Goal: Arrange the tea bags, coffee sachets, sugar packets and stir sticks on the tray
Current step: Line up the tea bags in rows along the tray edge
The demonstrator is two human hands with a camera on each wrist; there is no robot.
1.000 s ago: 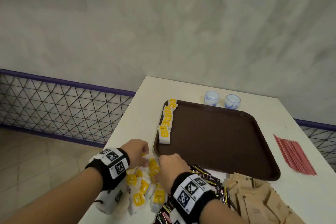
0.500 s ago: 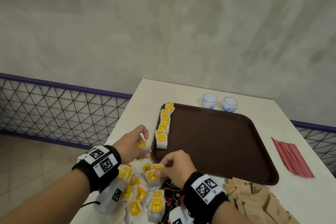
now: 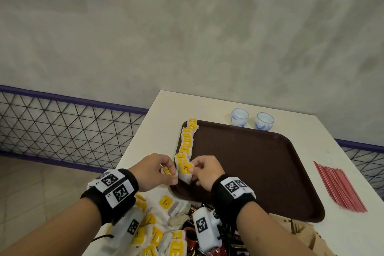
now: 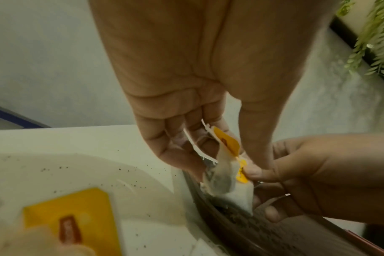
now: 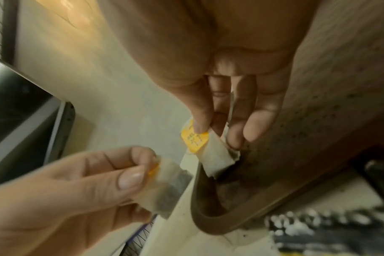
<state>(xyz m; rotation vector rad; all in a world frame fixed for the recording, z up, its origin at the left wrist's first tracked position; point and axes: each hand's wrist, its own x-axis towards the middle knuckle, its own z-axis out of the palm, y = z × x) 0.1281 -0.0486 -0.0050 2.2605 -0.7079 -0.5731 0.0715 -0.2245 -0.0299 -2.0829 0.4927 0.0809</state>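
Observation:
A brown tray [image 3: 259, 170] lies on the white table with a row of yellow-tagged tea bags [image 3: 187, 141] along its left rim. My right hand [image 3: 204, 170] pinches a tea bag [image 3: 185, 169] by its yellow tag at the near end of that row, its lower end touching the tray [image 5: 217, 161]. My left hand [image 3: 158, 169] pinches another tea bag [image 3: 167, 171] just left of the tray's rim [image 4: 221, 175]. Loose tea bags [image 3: 158, 233] lie piled near me. Dark coffee sachets [image 3: 232, 237], brown sugar packets [image 3: 301, 233] and red stir sticks [image 3: 340, 188] lie on the table.
Two small white-and-blue cups [image 3: 251, 119] stand behind the tray. The table's left edge [image 3: 135, 143] drops off to a floor and a mesh fence [image 3: 68, 129]. Most of the tray's surface is bare.
Both hands rose from the loose pile, each with a tea bag, and moved forward to the near end of the row on the tray's left rim.

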